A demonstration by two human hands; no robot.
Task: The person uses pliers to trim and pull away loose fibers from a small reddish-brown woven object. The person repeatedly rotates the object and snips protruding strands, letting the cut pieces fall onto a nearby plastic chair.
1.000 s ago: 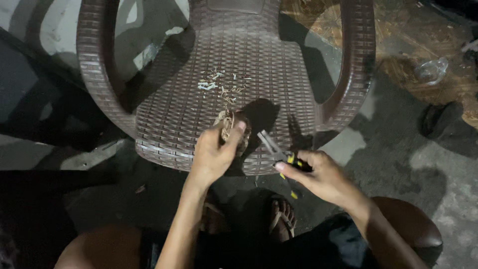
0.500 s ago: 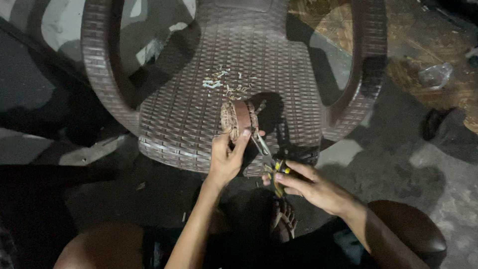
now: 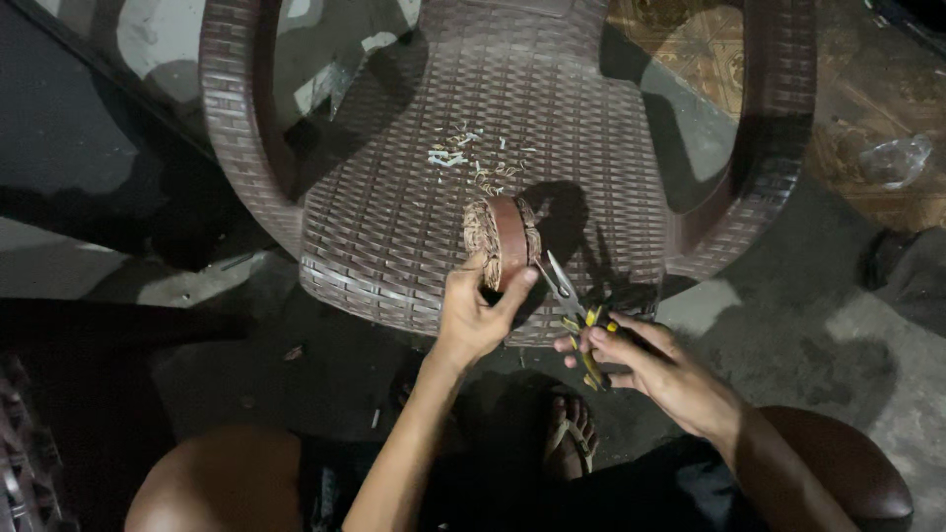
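A small round coil [image 3: 503,239] of tan wire with a brown band around its middle stands on edge near the centre of the frame, resting on the front part of the seat of a brown woven-pattern plastic chair [image 3: 414,227]. The left hand [image 3: 475,317] comes up from below and pinches the coil's lower edge, thumb on the right side and fingers on the left, so it is clamped on the coil. Just to the right, the metal nose of a pair of pliers [image 3: 572,305] points up and to the left, its tip just beside the coil's lower right edge; whether it touches cannot be told. The right hand [image 3: 645,366] is wrapped around the pliers' yellow-and-black handles, closed on them, and sits low and right of centre, near the chair's front edge.

Above the coil, toward the middle of the seat, lies a scatter of small pale and tan wire clippings [image 3: 473,163]. The chair's two armrests curve down at the left and right of the frame.

Below the hands, a foot in a sandal [image 3: 572,438] rests on the dark concrete floor [image 3: 788,325]. At the upper right edge, a crumpled clear plastic piece [image 3: 895,160] lies on a patterned tile surface.
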